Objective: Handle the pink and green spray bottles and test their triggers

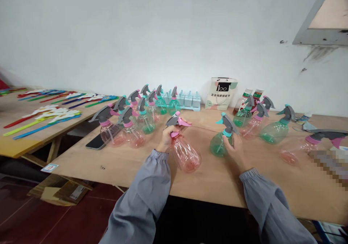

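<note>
Two spray bottles in hand, one to each side, with groups of bottles on both flanks

And here we are, both hands busy over the brown wooden tabletop (108, 172)! The left grip (166, 138) is wrapped around the neck of a clear pink, round-bellied plastic spray bottle (187, 155) with a grey-and-pink trigger head, its body tilted, base toward us. Across from it, the right grip (234, 148) has fingers around a clear green plastic spray bottle (217, 144) with a grey-and-turquoise head. Is either base touching the wood? Cannot tell from here.

The score so far: both held bottles have their trigger heads on, so that much looks done. Look left, and a crowded group of pink and green spray bottles (136, 136) stands there, heads fitted too, beside a dark smartphone (95, 142). Over on the right, a smaller, looser group of pink and green spray bottles (274, 132) waits, heads on as well, in front of a pale printed paper bag (220, 93) and its neighbours.

So what remains? My call: the two in hand are mid-handling, not yet set down among either group. Which group counts as finished, and how tightly any collar is screwed, this view does not settle
</note>
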`<state>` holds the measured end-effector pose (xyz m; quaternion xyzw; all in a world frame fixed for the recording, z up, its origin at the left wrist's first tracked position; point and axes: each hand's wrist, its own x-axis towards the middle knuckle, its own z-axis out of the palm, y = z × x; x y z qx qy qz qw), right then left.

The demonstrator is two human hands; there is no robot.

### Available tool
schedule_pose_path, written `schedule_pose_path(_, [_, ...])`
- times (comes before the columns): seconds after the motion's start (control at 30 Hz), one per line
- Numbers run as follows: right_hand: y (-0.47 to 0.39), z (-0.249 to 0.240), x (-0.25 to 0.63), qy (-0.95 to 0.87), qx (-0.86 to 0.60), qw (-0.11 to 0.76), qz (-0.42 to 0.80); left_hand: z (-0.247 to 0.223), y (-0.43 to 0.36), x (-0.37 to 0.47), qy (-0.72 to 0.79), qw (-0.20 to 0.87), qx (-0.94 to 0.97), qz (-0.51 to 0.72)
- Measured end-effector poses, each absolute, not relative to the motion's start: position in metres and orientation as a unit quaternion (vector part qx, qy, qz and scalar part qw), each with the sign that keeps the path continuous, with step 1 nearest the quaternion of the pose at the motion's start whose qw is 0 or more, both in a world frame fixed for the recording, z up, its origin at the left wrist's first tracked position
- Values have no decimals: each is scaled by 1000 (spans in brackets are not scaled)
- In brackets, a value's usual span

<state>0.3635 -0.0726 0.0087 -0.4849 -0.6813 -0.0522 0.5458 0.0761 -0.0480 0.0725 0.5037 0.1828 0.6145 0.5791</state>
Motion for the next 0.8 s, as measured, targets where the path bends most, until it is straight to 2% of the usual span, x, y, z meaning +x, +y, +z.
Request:
schedule_pose_path(0.23, [-73, 6, 362, -673, -498, 545, -39, 68, -53, 79, 167, 589, 550, 567])
schedule_pose_path(0.8, [-72, -2, 356, -662, -496, 560, -52, 71, -50, 80, 220, 530, 533, 621])
